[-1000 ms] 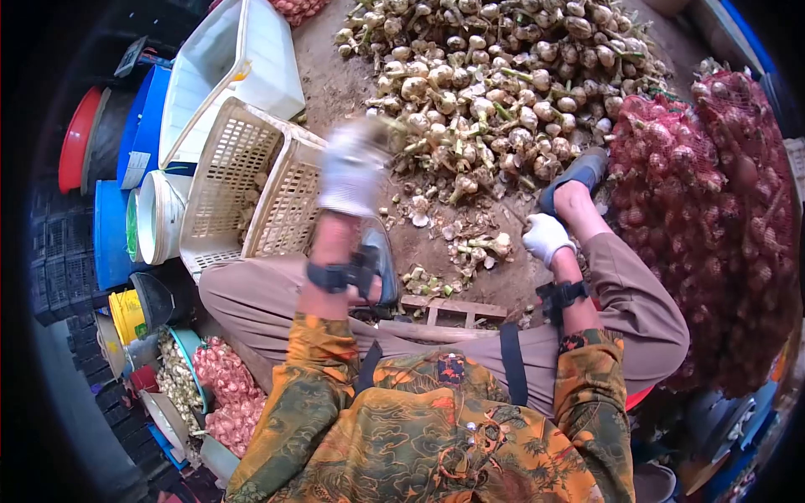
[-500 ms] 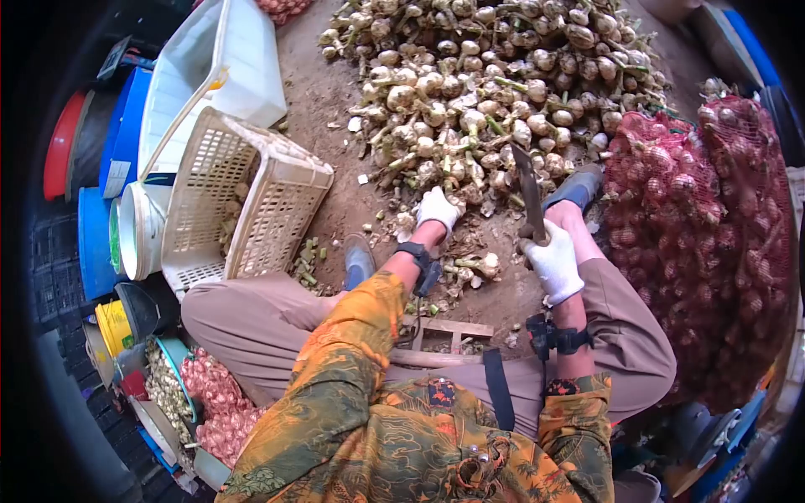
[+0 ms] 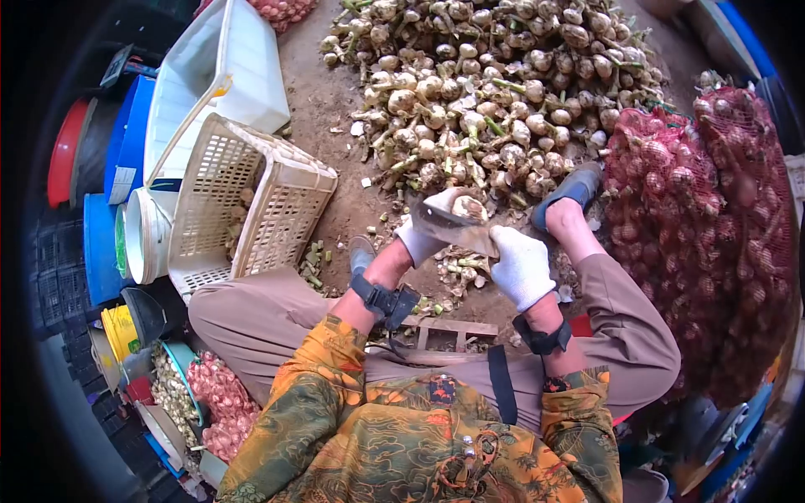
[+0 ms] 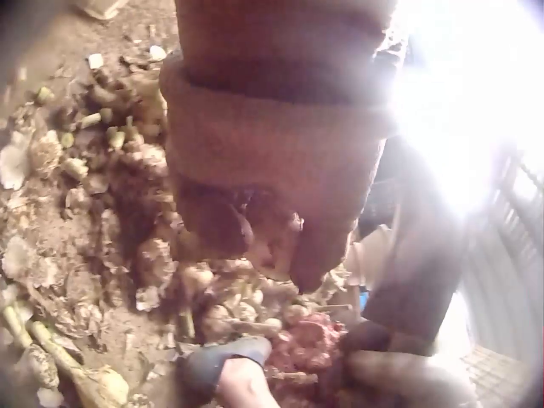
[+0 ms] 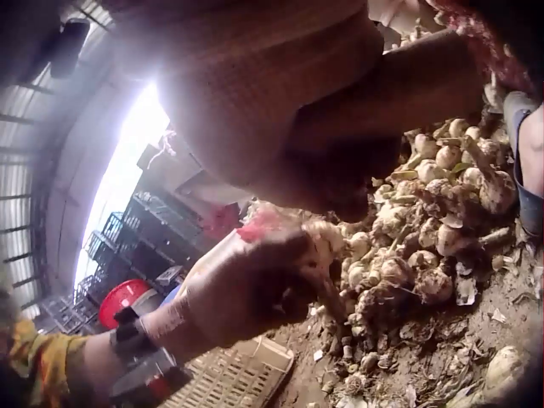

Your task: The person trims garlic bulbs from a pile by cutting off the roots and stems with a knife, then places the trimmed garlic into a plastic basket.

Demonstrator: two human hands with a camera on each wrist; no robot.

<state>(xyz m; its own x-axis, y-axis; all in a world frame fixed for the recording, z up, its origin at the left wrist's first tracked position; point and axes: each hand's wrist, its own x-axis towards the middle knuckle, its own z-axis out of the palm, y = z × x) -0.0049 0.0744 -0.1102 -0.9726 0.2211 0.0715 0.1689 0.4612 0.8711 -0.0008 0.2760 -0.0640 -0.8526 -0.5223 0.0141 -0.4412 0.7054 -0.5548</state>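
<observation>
In the head view my left hand (image 3: 423,237), in a white knitted glove, holds a garlic bulb (image 3: 470,208). My right hand (image 3: 521,268), gloved the same way, grips a knife whose dark, broad blade (image 3: 453,230) lies across in front of the left hand and the bulb. Both hands are close together above the scraps on the floor. A large heap of garlic (image 3: 495,101) with stems lies just beyond them. The right wrist view shows the left glove (image 5: 246,280) from the side, its fingers curled, with the heap behind.
A slatted plastic crate (image 3: 289,210) leans at the left by a white tub (image 3: 251,75) and a bucket (image 3: 151,235). Full red mesh sacks (image 3: 662,176) stand at the right. Cut stems (image 3: 314,264) lie near the left foot; a low wooden frame (image 3: 453,325) sits between the legs.
My left hand went from beside the crate down to the edge of the heap, then up with a garlic bulb. The right hand swung the knife from upright to crosswise, meeting the left hand.
</observation>
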